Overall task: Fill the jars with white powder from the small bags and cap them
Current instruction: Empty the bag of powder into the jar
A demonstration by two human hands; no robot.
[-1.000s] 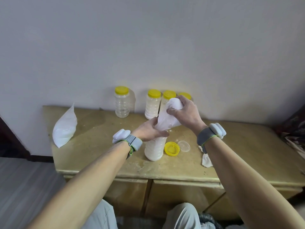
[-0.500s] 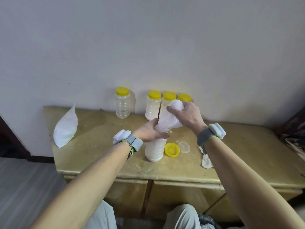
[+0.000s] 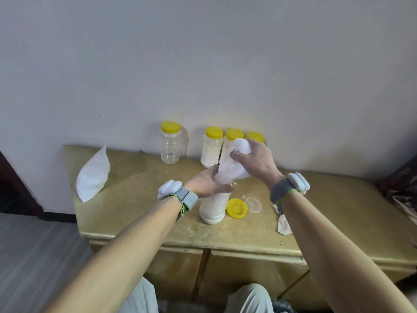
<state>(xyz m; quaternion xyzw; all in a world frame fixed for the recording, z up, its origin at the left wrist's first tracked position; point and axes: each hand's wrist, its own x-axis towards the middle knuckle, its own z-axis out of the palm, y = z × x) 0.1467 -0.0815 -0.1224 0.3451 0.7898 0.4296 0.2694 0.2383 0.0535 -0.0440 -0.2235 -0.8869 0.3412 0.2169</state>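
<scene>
An uncapped jar (image 3: 213,208) nearly full of white powder stands near the front of the cabinet top (image 3: 135,199). My left hand (image 3: 206,182) grips the lower end of a small plastic bag (image 3: 230,168) at the jar's mouth. My right hand (image 3: 253,160) holds the bag's raised upper end, tilted over the jar. A yellow lid (image 3: 237,207) lies upside down right of the jar, with a clear inner seal disc (image 3: 253,204) beside it. At the wall stand an empty capped jar (image 3: 170,143) and three capped jars (image 3: 212,146), at least one filled with powder.
A full bag of white powder (image 3: 93,175) leans at the cabinet's left end. A crumpled empty bag (image 3: 283,224) lies under my right forearm. Powder is spilled around the jar. The cabinet's front edge and drawers run below my arms; my knees are underneath.
The bag has slumped and emptied further as my right hand squeezes and tips its top lower toward the jar. My left hand stays at the jar's mouth.
</scene>
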